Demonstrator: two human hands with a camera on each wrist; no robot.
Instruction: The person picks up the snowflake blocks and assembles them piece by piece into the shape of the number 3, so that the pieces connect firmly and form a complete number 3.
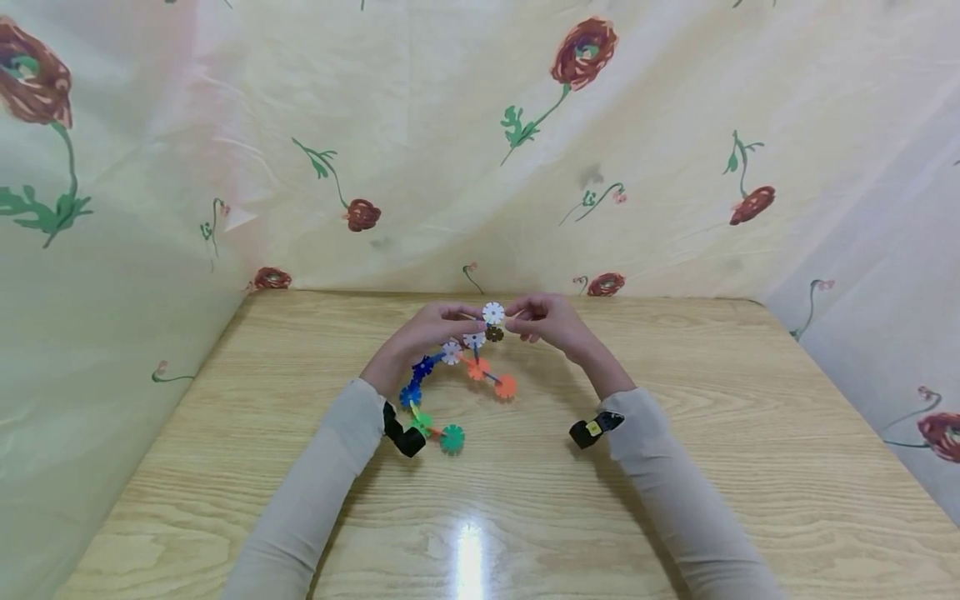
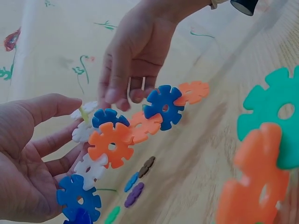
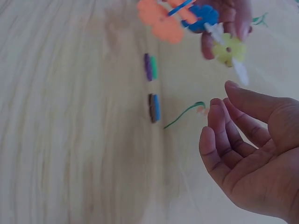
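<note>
My left hand [image 1: 431,329] pinches a long chain of notched plastic discs near its upper end, where a yellow disc [image 3: 229,49] sits between white ones. A white disc [image 1: 492,312] tops the chain. From the hold, one branch runs through blue discs [image 2: 164,107] and orange discs [image 2: 111,145]. Another goes down by dark blue ones [image 1: 422,367] to a green end disc [image 1: 452,438], which hangs close before the left wrist camera. Beside the white top disc is my right hand [image 3: 252,149], its fingers loosely bent, with nothing between thumb and fingertips.
Loose discs rest near the back edge of the wooden table [image 1: 225,483]: a purple one [image 3: 148,67], a green one [image 3: 153,67], a brown one [image 3: 152,108] and a blue one [image 3: 157,108]. A flowered curtain [image 1: 450,167] rises behind the table and along both sides.
</note>
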